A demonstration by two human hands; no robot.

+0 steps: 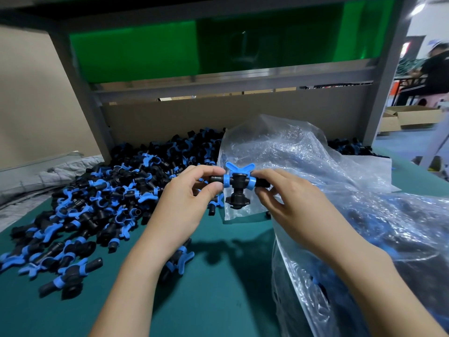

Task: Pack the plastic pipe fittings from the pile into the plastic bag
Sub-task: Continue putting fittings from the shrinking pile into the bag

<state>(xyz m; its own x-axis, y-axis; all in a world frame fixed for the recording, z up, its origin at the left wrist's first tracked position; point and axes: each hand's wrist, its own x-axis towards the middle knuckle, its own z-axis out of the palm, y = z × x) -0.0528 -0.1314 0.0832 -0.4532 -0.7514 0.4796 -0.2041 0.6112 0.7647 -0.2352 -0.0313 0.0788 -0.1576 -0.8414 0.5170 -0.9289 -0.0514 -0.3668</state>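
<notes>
A black pipe fitting with blue collars and a blue butterfly handle (237, 183) is held level above the green table, just in front of the bag's near edge. My left hand (192, 195) pinches its left stub. My right hand (289, 203) pinches its right stub. A big pile of the same black and blue fittings (97, 203) spreads over the table's left and back. The clear plastic bag (352, 190) lies crumpled on the right, with dark fittings showing dimly through it.
A cardboard panel (218, 117) and a grey metal frame (80, 81) with a green sheet close off the back. The green table mat (218, 288) shows between my forearms. A person and cardboard boxes (413, 117) are at the far right. Grey cloth (36, 173) lies left.
</notes>
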